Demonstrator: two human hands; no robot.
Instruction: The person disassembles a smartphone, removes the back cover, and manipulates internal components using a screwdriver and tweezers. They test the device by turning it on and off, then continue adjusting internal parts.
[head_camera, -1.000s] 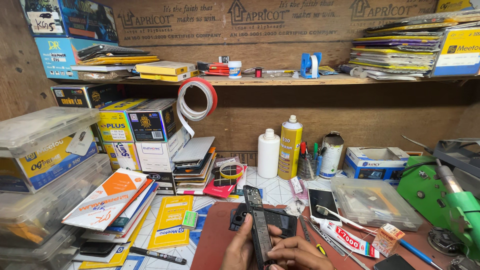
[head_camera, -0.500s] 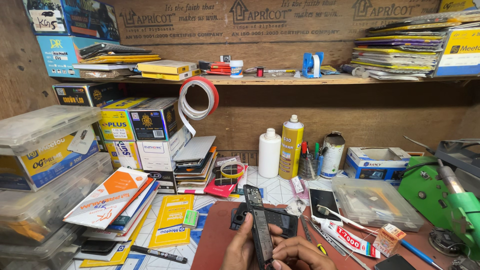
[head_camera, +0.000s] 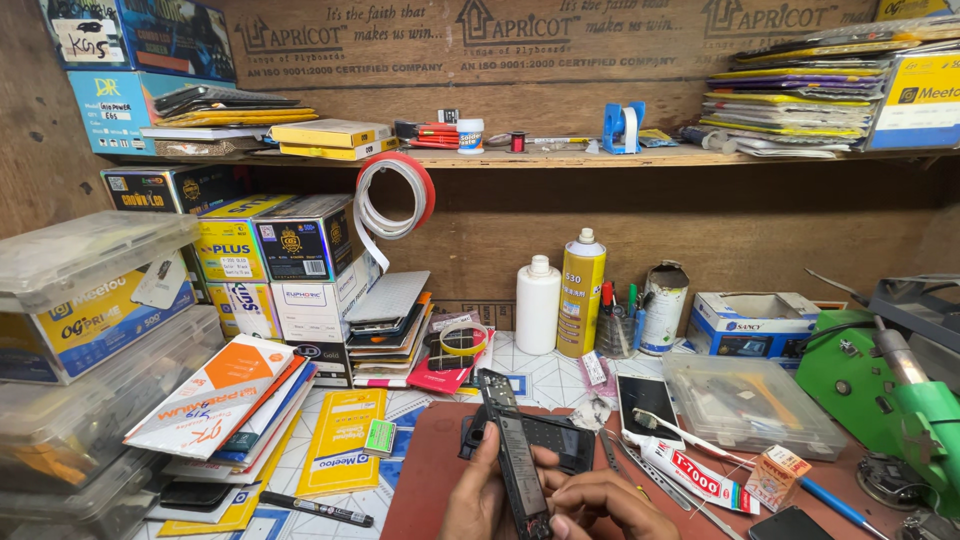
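Note:
Both my hands sit at the bottom edge of the head view, over a reddish-brown work mat. My left hand and my right hand together hold a long, narrow dark electronic part, like an opened phone frame or board, pointing away from me. Under it on the mat lies a black phone body. To the right lie a white-and-red glue tube and a phone with a white screen.
Stacked boxes and clear plastic bins fill the left. A white bottle, a yellow spray can and a pen cup stand at the back. On the right sit a clear lidded tray and a green clamp tool. A cluttered shelf runs overhead.

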